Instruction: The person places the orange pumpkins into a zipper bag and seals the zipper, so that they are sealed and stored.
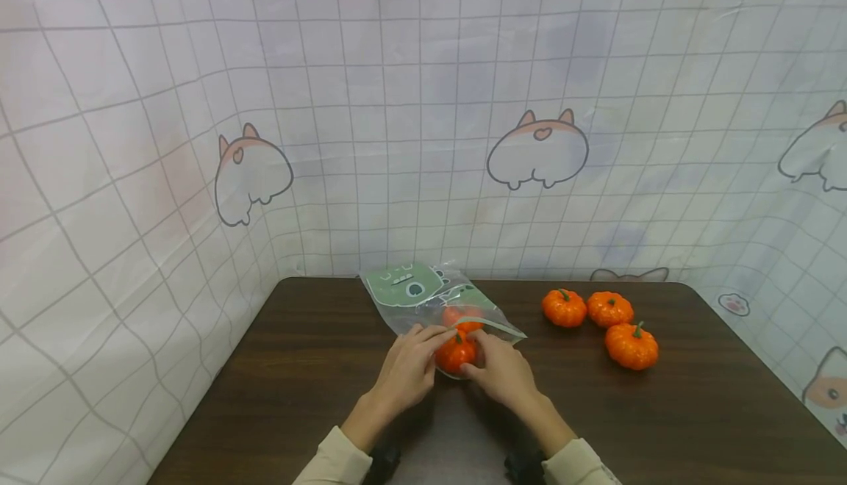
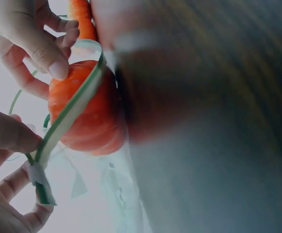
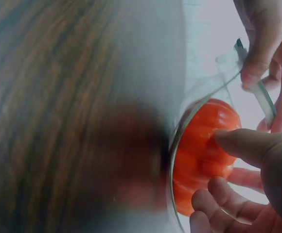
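Observation:
A small orange pumpkin sits in the mouth of a clear zip bag with green dinosaur print, lying on the dark wooden table. My left hand pinches the bag's green zip strip and holds the mouth apart. My right hand curls its thumb and fingers round the pumpkin. A second pumpkin lies deeper inside the bag.
Three more small pumpkins lie loose on the table to the right. A gridded curtain with cartoon animals closes in the back and both sides.

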The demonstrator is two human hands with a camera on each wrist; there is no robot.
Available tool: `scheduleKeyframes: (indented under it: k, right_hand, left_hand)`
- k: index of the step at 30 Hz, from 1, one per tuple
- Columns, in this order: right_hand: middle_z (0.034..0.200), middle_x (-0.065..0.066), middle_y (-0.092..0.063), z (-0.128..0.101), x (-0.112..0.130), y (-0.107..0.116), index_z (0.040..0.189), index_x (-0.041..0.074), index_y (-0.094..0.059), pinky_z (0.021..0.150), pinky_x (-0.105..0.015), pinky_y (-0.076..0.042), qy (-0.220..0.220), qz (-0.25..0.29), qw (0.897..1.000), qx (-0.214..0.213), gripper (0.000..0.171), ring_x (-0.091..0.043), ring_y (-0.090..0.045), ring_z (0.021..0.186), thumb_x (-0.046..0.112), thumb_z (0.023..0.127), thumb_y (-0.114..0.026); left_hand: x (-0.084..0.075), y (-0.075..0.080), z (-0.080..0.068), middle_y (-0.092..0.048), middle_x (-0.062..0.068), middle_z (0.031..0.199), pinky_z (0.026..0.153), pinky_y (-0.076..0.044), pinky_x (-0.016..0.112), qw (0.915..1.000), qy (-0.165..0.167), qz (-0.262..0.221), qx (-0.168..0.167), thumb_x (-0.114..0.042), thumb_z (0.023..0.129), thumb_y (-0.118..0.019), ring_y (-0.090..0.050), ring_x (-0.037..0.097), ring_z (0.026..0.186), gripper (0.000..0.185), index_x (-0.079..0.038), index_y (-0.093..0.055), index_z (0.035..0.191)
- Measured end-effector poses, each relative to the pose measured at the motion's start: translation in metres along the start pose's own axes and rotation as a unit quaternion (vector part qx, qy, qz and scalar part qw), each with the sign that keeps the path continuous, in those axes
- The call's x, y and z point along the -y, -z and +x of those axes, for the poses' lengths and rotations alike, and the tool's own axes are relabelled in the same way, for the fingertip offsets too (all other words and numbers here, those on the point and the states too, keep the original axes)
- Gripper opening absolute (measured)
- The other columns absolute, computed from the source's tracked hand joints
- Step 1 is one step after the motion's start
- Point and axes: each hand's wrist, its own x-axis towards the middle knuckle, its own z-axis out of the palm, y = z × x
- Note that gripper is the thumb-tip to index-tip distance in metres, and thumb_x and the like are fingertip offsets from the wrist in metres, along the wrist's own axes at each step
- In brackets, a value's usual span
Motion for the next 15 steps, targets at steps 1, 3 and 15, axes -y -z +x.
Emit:
scheduleKeyframes:
  k: [1, 3, 15]
  right_hand:
    - [0.093, -0.002, -0.07, 0.0, 0.001, 0.0, 0.121, 0.017, -0.067, 0.066, -0.042, -0.052, -0.004, -0.002, 1.0, 0.001, 0.046, -0.021, -0.065, 0.08, 0.031, 0.081, -0.085]
    - [0.083, 0.0, -0.068, 0.0, 0.002, -0.001, 0.121, 0.019, -0.066, 0.06, -0.038, -0.048, -0.012, -0.001, 1.0, 0.003, 0.045, -0.019, -0.062, 0.072, 0.032, 0.082, -0.084]
    - [0.068, 0.007, -0.056, 0.0, 0.004, -0.004, 0.124, 0.019, -0.062, 0.052, -0.032, -0.04, -0.023, 0.005, 1.0, 0.013, 0.046, -0.013, -0.052, 0.058, 0.029, 0.084, -0.082]
  left_hand:
    - [0.0, 0.001, 0.0, -0.071, -0.008, 0.125, 0.072, -0.048, 0.026, 1.0, 0.001, 0.005, 0.003, 0.004, 0.082, -0.068, -0.057, 0.015, 0.09, 0.055, -0.019, -0.071, 0.131]
    - [0.0, 0.003, 0.0, -0.071, -0.009, 0.127, 0.064, -0.041, 0.022, 0.9998, 0.005, 0.014, 0.01, 0.004, 0.082, -0.067, -0.053, 0.014, 0.087, 0.056, -0.02, -0.07, 0.133]
    - [-0.001, 0.013, -0.001, -0.067, -0.007, 0.136, 0.057, -0.056, 0.032, 0.9969, 0.025, 0.031, 0.068, -0.003, 0.089, -0.068, -0.064, 0.021, 0.108, 0.054, -0.023, -0.065, 0.139]
